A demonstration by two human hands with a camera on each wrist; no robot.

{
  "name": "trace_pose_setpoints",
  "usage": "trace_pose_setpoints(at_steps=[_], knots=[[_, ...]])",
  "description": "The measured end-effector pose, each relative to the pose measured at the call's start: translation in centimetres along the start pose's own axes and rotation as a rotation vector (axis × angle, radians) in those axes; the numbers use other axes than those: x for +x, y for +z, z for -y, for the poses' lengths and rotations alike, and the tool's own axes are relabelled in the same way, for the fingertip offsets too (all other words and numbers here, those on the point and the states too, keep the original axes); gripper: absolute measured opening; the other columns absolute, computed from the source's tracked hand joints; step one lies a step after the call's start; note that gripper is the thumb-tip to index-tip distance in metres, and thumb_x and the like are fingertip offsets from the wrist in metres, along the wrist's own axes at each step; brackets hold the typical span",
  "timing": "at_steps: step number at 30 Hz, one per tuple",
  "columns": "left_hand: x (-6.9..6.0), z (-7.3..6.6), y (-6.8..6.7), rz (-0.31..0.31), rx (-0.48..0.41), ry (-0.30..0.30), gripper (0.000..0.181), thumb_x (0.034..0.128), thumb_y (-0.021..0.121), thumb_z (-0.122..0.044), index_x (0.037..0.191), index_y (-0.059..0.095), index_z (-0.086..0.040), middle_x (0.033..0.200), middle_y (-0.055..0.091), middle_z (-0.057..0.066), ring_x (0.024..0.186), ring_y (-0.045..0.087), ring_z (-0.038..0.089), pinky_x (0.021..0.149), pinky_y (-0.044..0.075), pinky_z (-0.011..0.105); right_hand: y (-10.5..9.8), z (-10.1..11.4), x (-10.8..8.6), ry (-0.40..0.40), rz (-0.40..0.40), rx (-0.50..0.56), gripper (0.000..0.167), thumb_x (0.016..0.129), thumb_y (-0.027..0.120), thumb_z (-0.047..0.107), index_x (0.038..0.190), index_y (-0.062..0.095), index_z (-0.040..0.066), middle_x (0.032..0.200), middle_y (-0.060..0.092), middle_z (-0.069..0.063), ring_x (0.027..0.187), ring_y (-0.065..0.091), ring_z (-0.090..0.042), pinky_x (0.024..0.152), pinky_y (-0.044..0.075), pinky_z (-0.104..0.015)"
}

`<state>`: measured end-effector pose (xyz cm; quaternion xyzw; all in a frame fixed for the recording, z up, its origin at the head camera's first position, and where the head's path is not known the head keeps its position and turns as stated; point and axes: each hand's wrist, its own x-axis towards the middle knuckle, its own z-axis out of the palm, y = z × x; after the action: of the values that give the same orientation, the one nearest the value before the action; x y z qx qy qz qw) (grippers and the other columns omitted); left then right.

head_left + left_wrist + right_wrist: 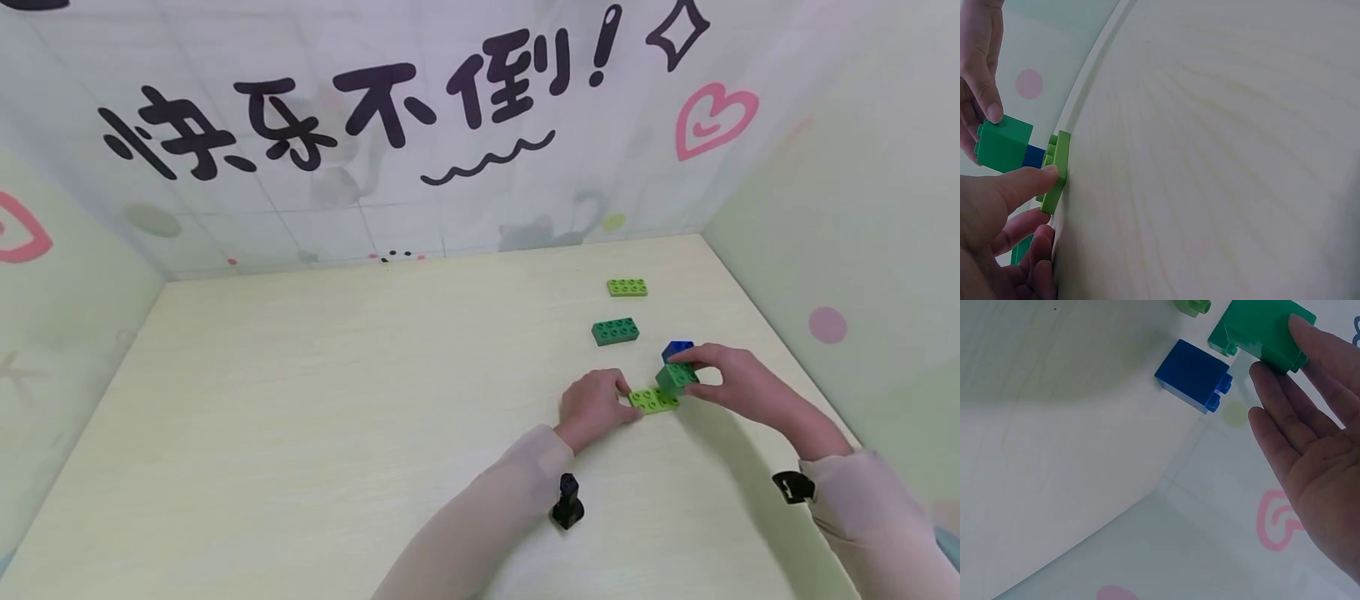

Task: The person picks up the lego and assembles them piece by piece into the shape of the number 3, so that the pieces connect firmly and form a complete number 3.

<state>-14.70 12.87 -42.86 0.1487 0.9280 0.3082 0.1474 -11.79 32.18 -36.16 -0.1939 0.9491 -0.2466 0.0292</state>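
Observation:
My left hand point(596, 406) pinches the left end of a flat lime-green toy brick point(651, 401) between thumb and finger. The brick lies on the table, studs up. Between thumb and fingertips, my right hand point(742, 385) holds a green toy brick point(677, 377) just above the lime brick's right end. A gap parts the two bricks in the left wrist view, where the green brick point(1005, 144) hangs beside the lime one point(1055, 181). Just behind it a blue brick point(677, 348) stands on the table, partly hidden in the head view but plain in the right wrist view.
A longer green brick point(615, 332) lies farther back on the pale table point(337, 400), and another flat lime brick point(627, 287) lies behind that. A small black object point(567, 502) is beside the left sleeve. Printed walls border the table at back and sides.

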Motion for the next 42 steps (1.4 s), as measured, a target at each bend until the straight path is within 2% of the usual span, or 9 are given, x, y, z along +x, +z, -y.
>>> trace_pose_setpoints(at_steps=[8,16,42], knots=[[0.0,0.0,0.0,-0.013,0.014,0.009,0.025,0.0693,0.078,-0.039,0.085,0.065,-0.025,0.083,0.060,-0.016,0.066,0.051,0.003,0.051,0.036,0.022,0.7,-0.2,-0.3,0.006,0.027,0.021,0.042,0.072,0.073,-0.004,0.112,0.059,-0.004,0.107,0.060,-0.021,0.096,0.058,-0.035,0.080,0.045,-0.049],[0.0,-0.3,-0.2,0.008,0.004,-0.004,0.025,0.0700,0.078,-0.039,0.086,0.064,-0.025,0.082,0.059,-0.016,0.063,0.049,0.003,0.051,0.036,0.023,0.8,-0.4,-0.3,0.011,0.044,0.026,0.042,0.073,0.071,-0.006,0.113,0.057,-0.006,0.109,0.058,-0.026,0.097,0.057,-0.038,0.080,0.044,-0.050],[0.1,-0.5,-0.3,0.008,0.012,-0.003,0.024,0.0697,0.078,-0.037,0.084,0.064,-0.024,0.080,0.059,-0.015,0.064,0.049,0.004,0.051,0.036,0.022,1.0,-1.1,-0.3,0.007,0.031,0.025,0.041,0.071,0.073,-0.005,0.109,0.061,-0.005,0.106,0.061,-0.023,0.098,0.057,-0.038,0.081,0.044,-0.050]])
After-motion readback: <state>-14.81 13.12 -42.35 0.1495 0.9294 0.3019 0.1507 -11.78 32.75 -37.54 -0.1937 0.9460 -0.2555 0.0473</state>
